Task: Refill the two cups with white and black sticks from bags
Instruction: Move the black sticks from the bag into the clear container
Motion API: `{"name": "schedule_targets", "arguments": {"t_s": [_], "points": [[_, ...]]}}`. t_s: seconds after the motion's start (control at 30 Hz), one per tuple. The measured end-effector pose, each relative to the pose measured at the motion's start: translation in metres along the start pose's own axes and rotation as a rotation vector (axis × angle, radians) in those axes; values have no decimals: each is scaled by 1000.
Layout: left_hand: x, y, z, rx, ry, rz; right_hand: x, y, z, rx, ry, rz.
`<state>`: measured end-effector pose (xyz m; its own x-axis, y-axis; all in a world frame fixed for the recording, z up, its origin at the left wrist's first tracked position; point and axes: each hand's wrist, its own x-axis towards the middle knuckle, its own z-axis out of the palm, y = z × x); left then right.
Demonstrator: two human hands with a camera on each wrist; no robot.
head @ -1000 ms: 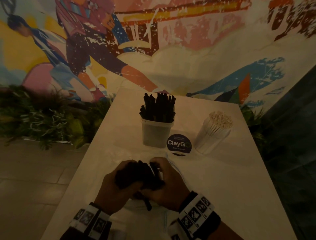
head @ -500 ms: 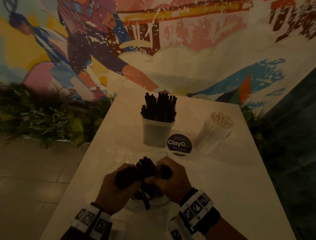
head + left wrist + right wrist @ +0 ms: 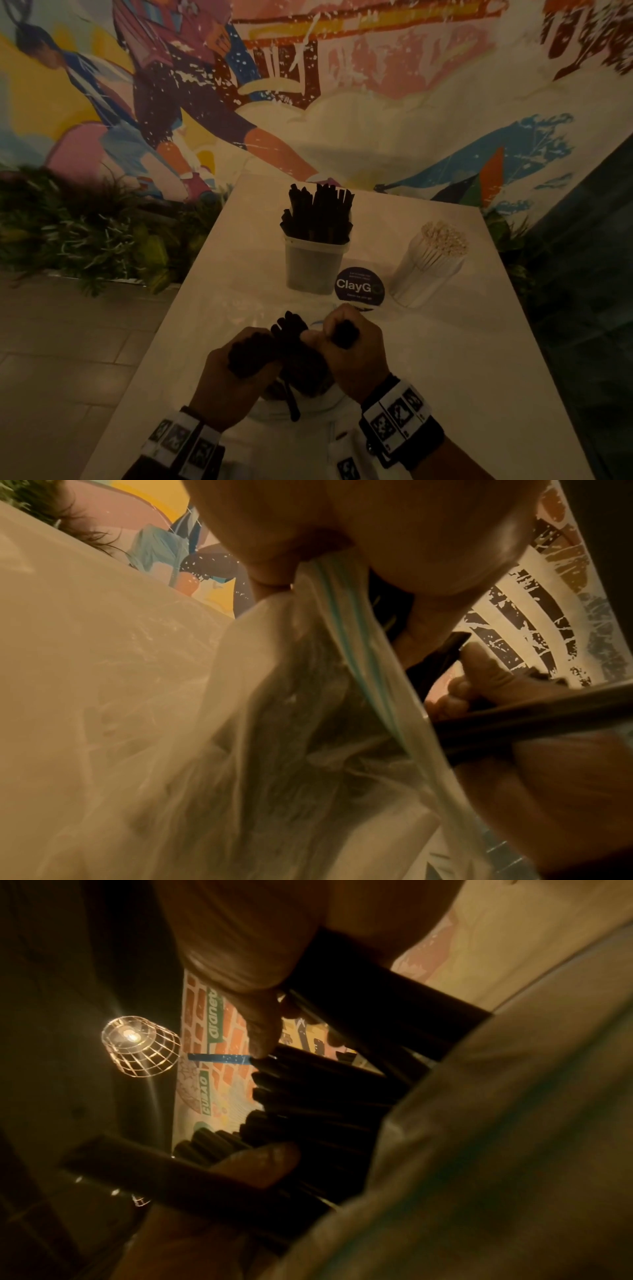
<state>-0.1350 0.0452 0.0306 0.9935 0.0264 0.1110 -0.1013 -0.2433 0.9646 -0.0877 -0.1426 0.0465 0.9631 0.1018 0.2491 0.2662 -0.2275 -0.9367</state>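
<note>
Left hand: left hand [image 3: 236,373] curled round a bundle of black sticks [image 3: 294,342] and pinching the clear bag [image 3: 240,723] at its mouth
Right hand: right hand [image 3: 352,353] closed round a smaller clutch of the same sticks, drawn up out of the bag
Location of task items: bag and both hands at the near end of the white table [image 3: 479,342]; black-stick cup [image 3: 313,263] stands beyond them, already well filled; white-stick cup [image 3: 428,270] to its right, leaning, with a round label [image 3: 359,286] between the two
Loose item: one black stick [image 3: 293,404] hangs below the hands, outside either grip
Risk 1: the hanging stick may drop to the table or floor when the bundle lifts, since nothing holds it
Risk 2: sticks could snag on the bag film and spill, as the bundle is split between two hands
Risk 3: the black cup looks crowded; forcing more in may tip it
Change from earlier frame: right hand has risen and moved right with its clutch, and the bundle has fanned apart; cups unmoved
</note>
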Motion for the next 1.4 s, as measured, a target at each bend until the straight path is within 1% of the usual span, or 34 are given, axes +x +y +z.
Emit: {"name": "schedule_targets", "arguments": {"t_s": [0.07, 0.13, 0.2, 0.3, 0.37, 0.47, 0.53, 0.67, 0.83, 0.93, 1.0, 1.1, 1.17, 1.23, 1.3, 1.33, 1.4], "points": [[0, 0, 0, 0, -4, 2, -8, 13, 3, -44, -39, 78], [0, 0, 0, -3, 0, 13, -14, 20, 6, -136, -92, 163], [-1, 0, 0, -10, 11, 14, -15, 18, 5, -175, -111, 134], [-1, 2, 1, -13, 3, 10, -12, 13, 1, -138, -62, 63], [-2, 1, 1, -6, 0, 10, -12, 18, 1, -112, -74, 87], [-2, -1, 0, -24, 13, -21, -16, 35, 3, -128, -155, 196], [-2, -1, -1, -46, 16, -38, -17, 46, 2, -121, -179, 247], [-4, -3, -1, -63, 10, -43, -13, 51, 0, -90, -156, 251], [-4, -3, 0, -67, 14, -34, -3, 17, -3, 62, -137, 132], [-4, -2, -1, -73, 18, -16, 6, -6, -7, 169, -126, 128], [-5, -2, -1, -74, 17, -8, 12, -23, -12, 228, -156, 100], [-5, -4, -1, -73, 23, -18, 25, -46, -26, 227, -262, 18], [-5, -5, -1, -69, 27, -34, 36, -58, -36, 262, -309, 32], [-4, -5, -1, -73, 29, -40, 49, -71, -45, 333, -325, 44], [-4, -5, -1, -88, 27, -45, 66, -85, -53, 364, -302, -4], [-5, -5, -2, -90, 22, -47, 76, -91, -55, 361, -265, -56], [-5, -6, -2, -101, 18, -54, 98, -102, -58, 380, -142, -188]]}}
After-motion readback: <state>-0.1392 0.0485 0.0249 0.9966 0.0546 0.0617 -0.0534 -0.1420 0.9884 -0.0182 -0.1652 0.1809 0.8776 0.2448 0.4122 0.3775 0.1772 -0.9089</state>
